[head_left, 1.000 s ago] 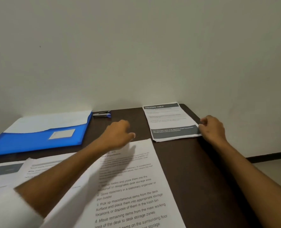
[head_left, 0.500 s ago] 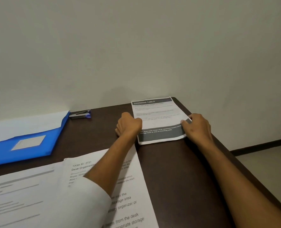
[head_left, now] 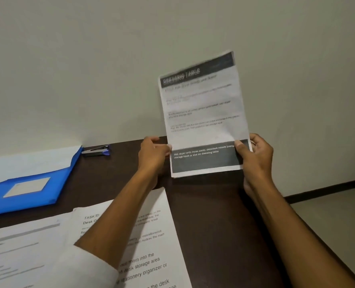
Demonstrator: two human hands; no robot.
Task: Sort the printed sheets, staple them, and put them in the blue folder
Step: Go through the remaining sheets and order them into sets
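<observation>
**Sheet lifted off the desk and held upright**

Raised since the earlier frame, when it lay flat at the desk's far corner, one printed sheet [head_left: 203, 113] now stands upright right of centre, clear of the dark desk [head_left: 214, 215]. Two hands hold it by its lower edge. At its lower left, the left hand [head_left: 152, 155] pinches the edge between thumb and curled fingers; at its lower right, the right hand [head_left: 255, 157] grips it with the thumb on the printed face and the fingers curled behind. The sheet's heading reads "DRESSING TABLE"; its dark bottom band reads "Hair dryer (with loose cord), detached nozzle..." and "storage hook or slot on dressing table". The middle lines are too blurred to read.

Two more sheets lie flat at the bottom of the frame: one [head_left: 162, 246] under the left forearm, showing "TASK ID" and "stationery organizer or", and another [head_left: 22, 250] at lower left, unreadable.

One blue folder [head_left: 27, 196] lies open at left with white paper inside. One stapler [head_left: 97, 150] sits just beside its upper right corner.
</observation>
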